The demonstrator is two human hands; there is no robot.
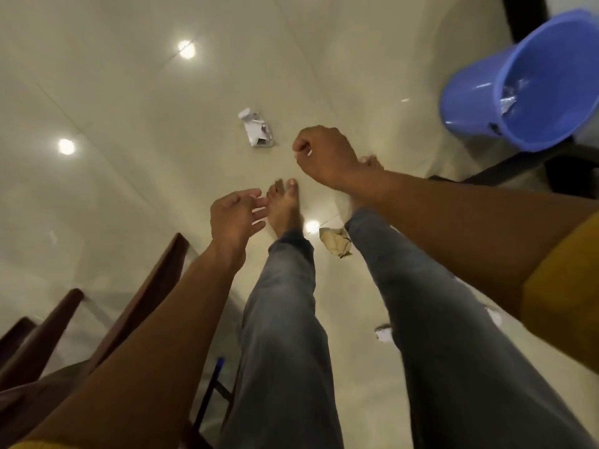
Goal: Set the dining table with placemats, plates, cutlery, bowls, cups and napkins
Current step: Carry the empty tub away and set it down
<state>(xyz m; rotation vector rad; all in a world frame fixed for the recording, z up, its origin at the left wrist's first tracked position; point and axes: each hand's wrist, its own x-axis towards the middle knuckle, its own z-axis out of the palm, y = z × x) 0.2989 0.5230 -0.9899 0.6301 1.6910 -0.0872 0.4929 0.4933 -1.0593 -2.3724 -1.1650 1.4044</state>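
Observation:
No placemat, plate, cutlery, bowl, cup or napkin is in view; the camera looks straight down at a glossy cream tiled floor [129,92]. My left hand [236,215] hangs open with relaxed fingers above my bare left foot. Further forward, my right hand [324,153] is curled into a fist with its back towards me. I see nothing held in it, though its palm side is hidden.
A crumpled white paper [257,131] lies ahead of my feet, a brown paper scrap [335,243] between my legs, and a small white scrap [384,333] behind. A blue plastic bucket [525,85] stands at upper right beside dark furniture legs [518,163]. Wooden chair parts [146,286] are at lower left.

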